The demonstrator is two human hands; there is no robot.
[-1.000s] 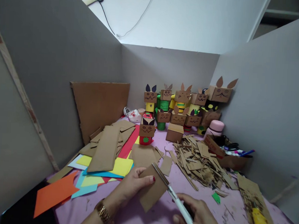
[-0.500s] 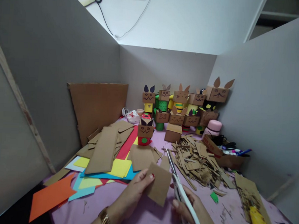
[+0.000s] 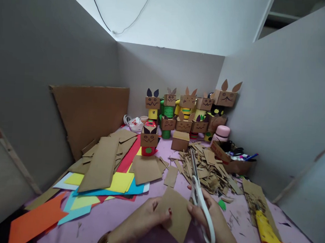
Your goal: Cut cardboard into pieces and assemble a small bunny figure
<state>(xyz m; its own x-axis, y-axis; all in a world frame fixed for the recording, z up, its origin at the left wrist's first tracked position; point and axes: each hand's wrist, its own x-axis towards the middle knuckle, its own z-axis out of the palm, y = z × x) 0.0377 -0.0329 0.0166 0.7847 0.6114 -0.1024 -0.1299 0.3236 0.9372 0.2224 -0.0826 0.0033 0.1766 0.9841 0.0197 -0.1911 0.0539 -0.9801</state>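
Close to the near edge of the purple-covered table [image 3: 95, 223], the left hand [image 3: 153, 212] pinches a cardboard piece [image 3: 176, 214], held tilted above the surface between thumb and fingers. Just beside it, the right hand [image 3: 213, 216] grips white-handled scissors [image 3: 199, 193], blades pointing towards the far edge; its thumb is at the cardboard piece's right edge. Orange paper [image 3: 35, 220] lies by the near left corner, and a yellow glue gun [image 3: 267, 234] by the near right corner.

Further in, coloured sheets and a long cardboard strip [image 3: 100, 165] lie towards the left edge, and a heap of cardboard scraps [image 3: 211, 172] right of the middle. Behind the heap, near the right edge, sits an open box of pens [image 3: 239, 166]. Cardboard-headed figures [image 3: 188, 101] stand grouped near the far edge, beside a pink bottle [image 3: 220, 134].
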